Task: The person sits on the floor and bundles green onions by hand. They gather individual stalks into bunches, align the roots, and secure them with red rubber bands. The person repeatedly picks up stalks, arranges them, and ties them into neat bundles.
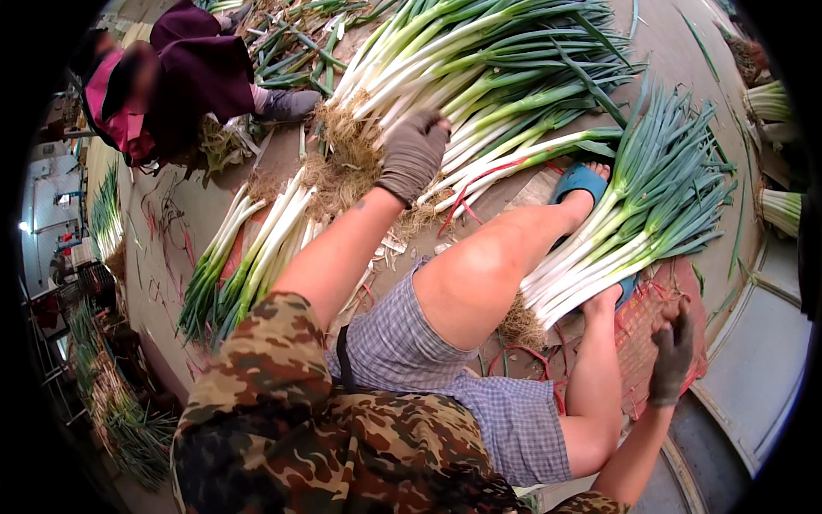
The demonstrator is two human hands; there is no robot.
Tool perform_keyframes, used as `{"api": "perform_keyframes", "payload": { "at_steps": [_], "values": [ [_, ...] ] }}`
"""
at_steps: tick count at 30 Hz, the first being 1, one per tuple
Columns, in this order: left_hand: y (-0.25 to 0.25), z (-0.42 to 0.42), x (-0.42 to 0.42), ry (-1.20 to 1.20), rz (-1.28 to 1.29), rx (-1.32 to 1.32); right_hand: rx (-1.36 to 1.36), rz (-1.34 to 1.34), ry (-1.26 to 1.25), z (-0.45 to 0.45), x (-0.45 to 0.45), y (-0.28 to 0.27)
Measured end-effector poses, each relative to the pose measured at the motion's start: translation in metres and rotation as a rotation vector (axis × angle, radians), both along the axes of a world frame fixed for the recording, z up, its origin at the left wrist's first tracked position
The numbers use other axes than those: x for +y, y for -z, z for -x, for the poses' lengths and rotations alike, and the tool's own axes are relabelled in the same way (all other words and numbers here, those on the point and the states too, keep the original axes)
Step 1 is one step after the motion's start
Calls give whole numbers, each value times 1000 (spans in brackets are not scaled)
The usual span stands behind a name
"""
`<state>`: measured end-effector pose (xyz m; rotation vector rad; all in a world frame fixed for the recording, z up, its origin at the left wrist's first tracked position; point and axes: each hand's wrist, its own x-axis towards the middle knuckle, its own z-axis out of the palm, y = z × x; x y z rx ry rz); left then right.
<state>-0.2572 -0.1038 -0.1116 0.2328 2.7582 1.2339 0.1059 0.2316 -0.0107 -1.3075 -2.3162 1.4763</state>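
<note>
My left hand [414,151], in a brown fingerless glove, is over the white stalks and roots of a large pile of long green onions [488,77]. Its fingers are curled, and whether they grip anything is not visible. My right hand [673,353], gloved alike, is raised at the right with half-bent fingers and nothing visible in it. Between my legs and across my sandals lies another bunch of green onions [597,250], roots towards me. Red string [533,353] lies under its root end, and more red string [475,183] crosses stalks by the pile.
Smaller groups of green onions [270,238] lie left of my left forearm. A person [192,70] in dark purple clothes sits at upper left beside leaf scraps [289,58]. A red woven sack [661,327] is under my right side. Metal panels [758,360] stand at the right edge.
</note>
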Motion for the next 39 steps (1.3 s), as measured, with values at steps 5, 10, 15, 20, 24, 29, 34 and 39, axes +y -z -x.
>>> {"api": "perform_keyframes", "payload": {
  "at_steps": [5,10,15,20,24,29,34,39],
  "values": [
    [140,-36,4,490,562,-185,-61,141,-99,-21,-36,33],
    [182,-55,13,494,757,-203,-166,64,-123,-12,-44,34],
    [178,-52,3,570,847,-142,-175,42,-140,-7,-35,39],
    [86,-11,-15,681,550,-371,-116,68,-142,-7,-41,35],
    [36,14,-37,782,510,-322,-129,-5,-281,9,-62,17],
    [-56,14,-33,696,651,-291,54,241,-234,25,-117,-9],
    [-90,34,-97,617,738,-148,222,340,-371,28,-176,-10],
    [-170,7,-161,424,455,-470,358,487,-499,44,-242,-23]
  ]
}}
